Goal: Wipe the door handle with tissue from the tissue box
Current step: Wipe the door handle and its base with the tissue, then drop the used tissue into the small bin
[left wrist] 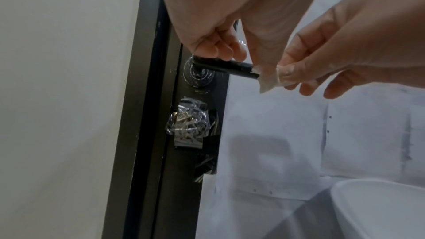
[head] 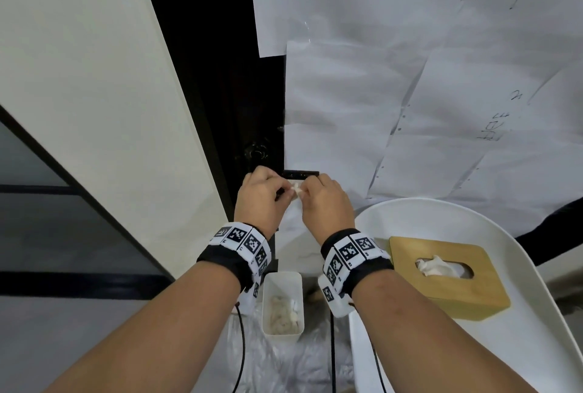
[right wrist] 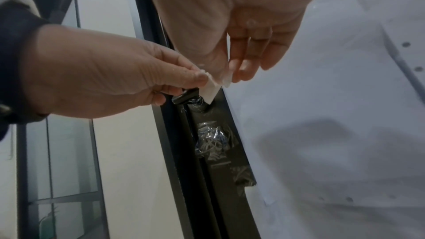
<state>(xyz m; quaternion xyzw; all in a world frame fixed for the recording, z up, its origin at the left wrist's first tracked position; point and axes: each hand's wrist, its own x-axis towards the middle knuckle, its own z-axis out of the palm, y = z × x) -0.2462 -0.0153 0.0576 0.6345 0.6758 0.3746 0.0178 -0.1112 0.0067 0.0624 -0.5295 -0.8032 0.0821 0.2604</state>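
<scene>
A tissue (left wrist: 273, 77) is already out of the tissue box (head: 448, 276) and is being held at the door handle (left wrist: 227, 67), so the fetching step is judged to be done. The box is sitting on a white chair seat (head: 504, 345) to the right, well apart from the handle, with another tissue poking out of its slot.

The tissue is being pinched between thumb and fingertips of the right hand (left wrist: 345, 46), folded small, and is being pressed against the free end of the black lever. In the right wrist view the same tissue (right wrist: 214, 86) is also being nipped by the left hand (right wrist: 110, 79) at its other edge, so it is being held by both hands at once. The remaining fingers of the left hand are being curled over the lever near its round base plate (left wrist: 198, 74), seemingly to steady it.

The wiping itself is judged to be under way, or just being started, at the tip of the lever. Whether the rest of the lever is already clean cannot be told. Still to be done, by the look of it: the tissue being drawn along the length of the lever, then being dropped, probably into the small white bin (head: 282, 304) on the floor below, where crumpled tissues are lying.
</scene>
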